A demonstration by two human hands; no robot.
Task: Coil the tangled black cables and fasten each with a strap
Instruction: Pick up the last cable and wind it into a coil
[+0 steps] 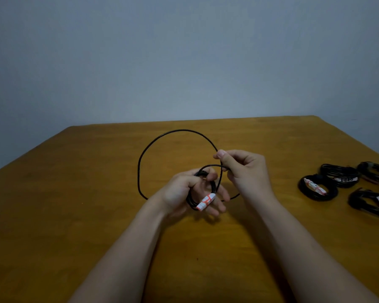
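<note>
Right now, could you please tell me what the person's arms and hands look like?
Both are bare. The left hand and right hand wear no gloves, and no ring shows on any visible finger. Neither wrist carries a watch or band. The left forearm and right forearm show no sleeve down to the picture's lower edge.

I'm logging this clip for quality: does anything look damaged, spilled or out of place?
Nothing stands out. The left hand holds a part-wound cable, the right hand pinches its loose loop, and tied coils lie at the right side of the table.
</note>
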